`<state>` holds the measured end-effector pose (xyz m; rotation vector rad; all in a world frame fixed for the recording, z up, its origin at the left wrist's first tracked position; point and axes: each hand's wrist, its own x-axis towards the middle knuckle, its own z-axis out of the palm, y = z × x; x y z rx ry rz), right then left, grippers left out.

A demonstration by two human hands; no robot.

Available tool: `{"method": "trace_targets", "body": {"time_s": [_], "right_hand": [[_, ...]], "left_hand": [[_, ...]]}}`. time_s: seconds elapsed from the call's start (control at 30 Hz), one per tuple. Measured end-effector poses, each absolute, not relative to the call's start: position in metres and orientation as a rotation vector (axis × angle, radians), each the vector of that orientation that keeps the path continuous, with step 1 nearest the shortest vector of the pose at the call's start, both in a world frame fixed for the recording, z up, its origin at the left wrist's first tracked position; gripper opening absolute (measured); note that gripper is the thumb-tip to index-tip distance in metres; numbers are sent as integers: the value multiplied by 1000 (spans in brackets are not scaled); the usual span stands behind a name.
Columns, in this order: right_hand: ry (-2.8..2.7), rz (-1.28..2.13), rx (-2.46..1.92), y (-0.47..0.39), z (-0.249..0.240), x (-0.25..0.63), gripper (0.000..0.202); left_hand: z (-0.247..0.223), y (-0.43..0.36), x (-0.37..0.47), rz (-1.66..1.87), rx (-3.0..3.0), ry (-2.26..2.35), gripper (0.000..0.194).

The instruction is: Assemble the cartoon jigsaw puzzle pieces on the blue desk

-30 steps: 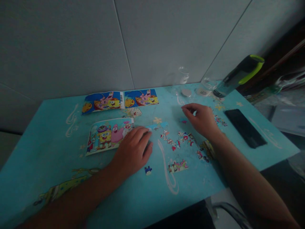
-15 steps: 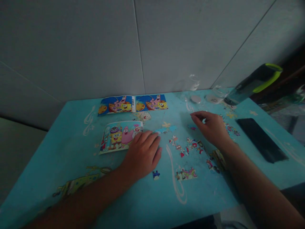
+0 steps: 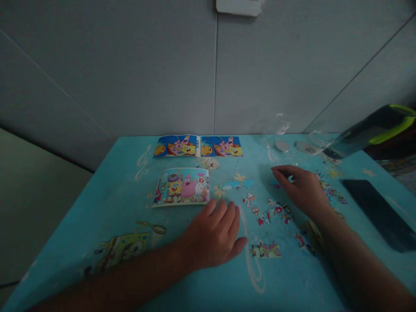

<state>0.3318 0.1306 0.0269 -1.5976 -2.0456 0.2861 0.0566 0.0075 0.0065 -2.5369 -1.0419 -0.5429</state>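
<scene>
Left hand (image 3: pixel 214 234) palm-down over the table (image 3: pixel 182 286), fingers loosely spread, thumb out, just below a SpongeBob picture card (image 3: pixel 182 187); barcode on its right edge. Right hand (image 3: pixel 300 188): thumb and forefinger tips drawn together; cannot tell whether a piece sits between. Puzzle pieces (image 3: pixel 270 211) lie between the hands; nearer the person, a joined puzzle strip (image 3: pixel 266 250). Blue strip (image 3: pixel 235 185) beyond. At the wall, two blue cartoon cards (image 3: pixel 221 146), barcode between. Silver lid (image 3: pixel 282 146) beside clear jars (image 3: pixel 320 138); label print probably too dim to read.
</scene>
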Motion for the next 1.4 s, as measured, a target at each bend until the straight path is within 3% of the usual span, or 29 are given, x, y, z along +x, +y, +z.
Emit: {"method": "trace_targets", "body": {"time_s": [0.4, 1.4], "right_hand": [[-2092, 305, -1557, 130, 25, 330, 26], [-2322, 367, -1308, 129, 18, 324, 33]], "left_hand": [[6, 20, 48, -476, -2483, -1328, 67], [3, 27, 46, -493, -2616, -1425, 59]]}}
